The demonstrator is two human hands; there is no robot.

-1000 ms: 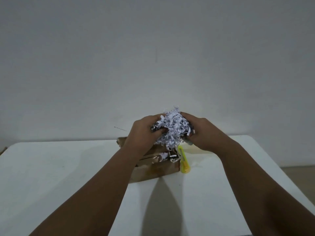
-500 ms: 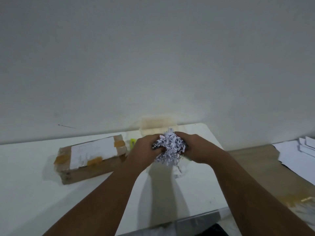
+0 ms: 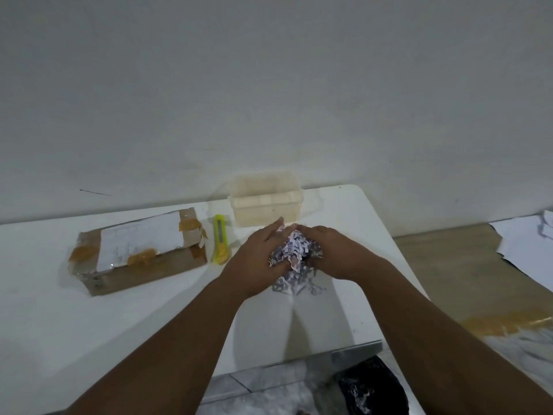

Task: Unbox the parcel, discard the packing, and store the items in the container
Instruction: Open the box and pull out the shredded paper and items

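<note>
My left hand (image 3: 257,259) and my right hand (image 3: 332,253) press together around a wad of shredded white paper (image 3: 294,250), just above the white table (image 3: 59,310). Loose strands of the paper hang and lie beneath the hands. Something dark shows inside the wad; I cannot tell what it is. The brown cardboard parcel (image 3: 140,259), with a white label and tape patches, lies to the left. A clear plastic container (image 3: 266,202) stands open just beyond the hands, by the wall.
A yellow-green box cutter (image 3: 220,238) lies between the parcel and the container. A black bag (image 3: 371,387) sits on the floor below the table's near edge. White sheets (image 3: 526,247) lie on a brown surface to the right, past the table's right edge.
Both hands carried the paper wad away from the parcel, to the right, and lowered it toward the table. The view swung right, so the container, floor and bag now show.
</note>
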